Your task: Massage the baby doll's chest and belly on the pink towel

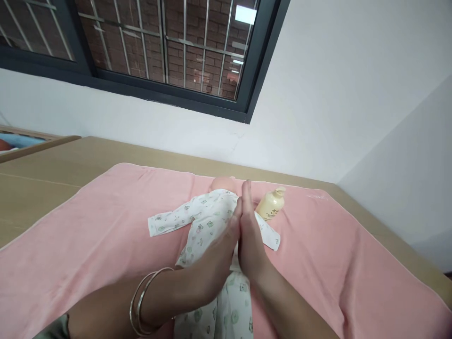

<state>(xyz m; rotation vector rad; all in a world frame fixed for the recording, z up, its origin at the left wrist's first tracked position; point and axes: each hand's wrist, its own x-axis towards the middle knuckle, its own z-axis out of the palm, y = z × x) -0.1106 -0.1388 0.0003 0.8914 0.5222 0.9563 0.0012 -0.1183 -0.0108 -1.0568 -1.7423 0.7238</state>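
Here, both hands (219,261) (250,245) meet, palms facing, above the patterned outfit (208,228).

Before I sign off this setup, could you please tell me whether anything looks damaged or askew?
Faint crack-like lines mar the plain wall below the window; the cloth is creased at right. Nothing looks spilled.

1. You are in a room used for baby care; whether a home or a training room, you cannot tell
2. Before you, a baby-sized figure (206,230) in printed clothes lies on a pink blanket (120,216) over a wooden bench (42,186)
3. Beside it you have a pump bottle (271,205)
4. Beyond, you face a white wall (339,84) and a barred window (151,56)
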